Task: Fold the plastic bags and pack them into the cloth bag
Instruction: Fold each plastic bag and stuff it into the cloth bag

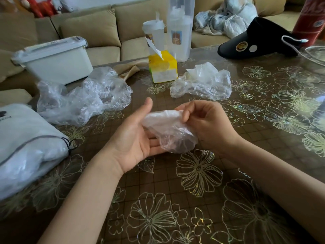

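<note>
We see soft, rather dim daylight with faint shadows. Glare sheens the table (255,120) at its far right edge, its gold flowers glint, and the crumpled plastic bags (84,97) catch pale highlights. Wide-angle distortion bends the corners, and the sofa (98,30) behind looks soft.

Print on red can (311,20) and cloth bag (26,138) is unreadable.

We record one view, from a wide-angle camera worn on the head. It faces forward and down across the worktop (263,164), sits close above the left hand (133,138) and right hand (207,127), and reaches the sofa (98,30) at the far edge.
</note>
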